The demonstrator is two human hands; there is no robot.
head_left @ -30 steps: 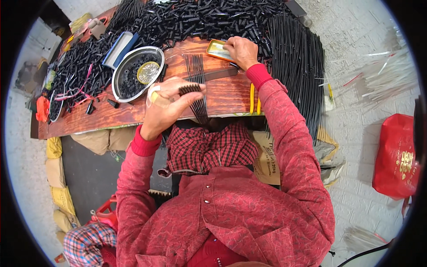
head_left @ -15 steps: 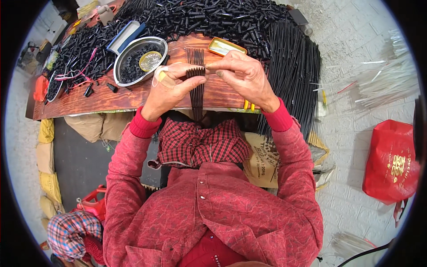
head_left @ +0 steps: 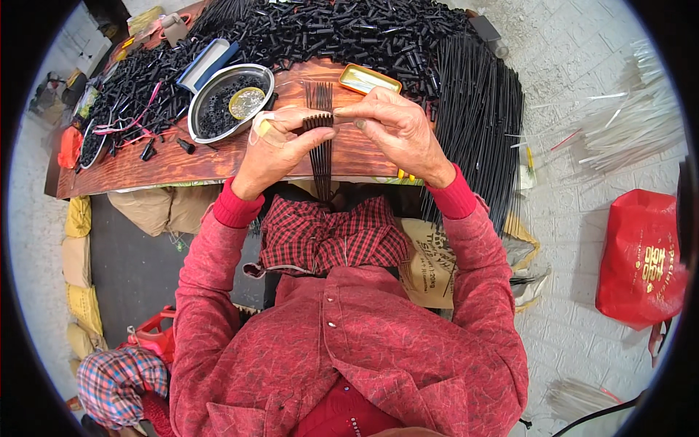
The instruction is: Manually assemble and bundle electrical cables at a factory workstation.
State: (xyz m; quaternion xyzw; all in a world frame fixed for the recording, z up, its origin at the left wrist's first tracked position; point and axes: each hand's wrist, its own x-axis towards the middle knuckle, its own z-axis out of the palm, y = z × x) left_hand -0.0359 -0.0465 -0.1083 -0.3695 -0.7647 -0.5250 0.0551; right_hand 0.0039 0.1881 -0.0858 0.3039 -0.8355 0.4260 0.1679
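The row of thin black rods [head_left: 321, 162] is held near the front edge of the bench [head_left: 364, 162], side by side, the upper ends pointing toward the far side and the lower ends hanging past the edge above the lap. The rods are grasped in the left hand [head_left: 278, 151], pinched between thumb and forefinger, with a row of small dark ends lined up along the pinch. The right hand [head_left: 404, 138] is brought in at the right side of that row, its fingertips gathered; whether something small is pinched there cannot be told.

For good work, the left grip is best kept firm but not crushing, so that the rods are kept flat and evenly spaced rather than crossed. The ends are best held level, with the thumb set across the whole row. The right fingertips should be brought in lightly and straight, since a sideways push could cause the row to be fanned or twisted. Both wrists are best kept low and steady. Elbow room is called for, as the metal bowl [head_left: 195, 128] and the yellow tin [head_left: 378, 75] are set close by.
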